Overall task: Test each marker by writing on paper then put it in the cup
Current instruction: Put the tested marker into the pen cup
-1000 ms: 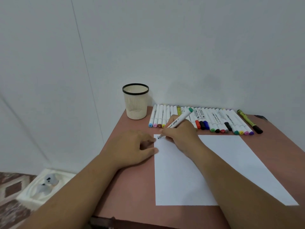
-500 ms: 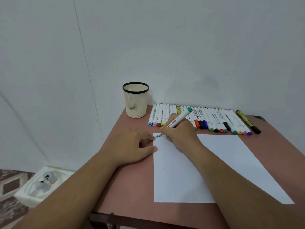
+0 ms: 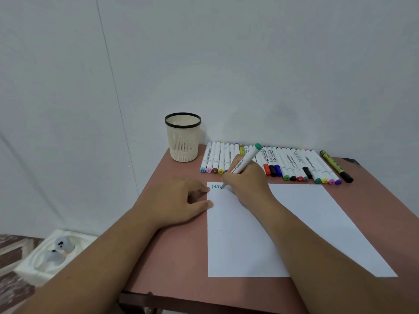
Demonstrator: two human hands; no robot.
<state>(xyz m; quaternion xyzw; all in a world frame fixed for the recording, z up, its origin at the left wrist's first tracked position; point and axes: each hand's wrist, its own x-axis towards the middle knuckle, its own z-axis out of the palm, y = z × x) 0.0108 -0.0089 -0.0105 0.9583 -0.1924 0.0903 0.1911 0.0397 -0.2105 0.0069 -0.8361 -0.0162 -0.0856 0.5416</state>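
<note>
- Right hand (image 3: 247, 184) has its fingers pinched around a white marker with a teal end (image 3: 246, 160), tip down on the top-left corner of the paper (image 3: 294, 223), where some teal lettering (image 3: 215, 186) is already on the sheet.
- The marker's long axis leans up and away to the right, teal end pointing toward the back wall, tip toward the person.
- Left hand (image 3: 181, 200) holds nothing, just rests with loosely bent fingers touching the paper's left edge, looks like it's pinning the sheet.
- The mesh pen cup (image 3: 182, 137) stands at the back-left corner of the table (image 3: 172, 257), beyond the left hand and up-left of the writing tip. It looks empty, though I can't see to the bottom.
- So the drop-off is probably a reach across to the left for the right hand, and the marker would need tipping closer to upright.
- The row of other markers (image 3: 272, 164) lies just behind the paper, near the right hand, next to the cup.
</note>
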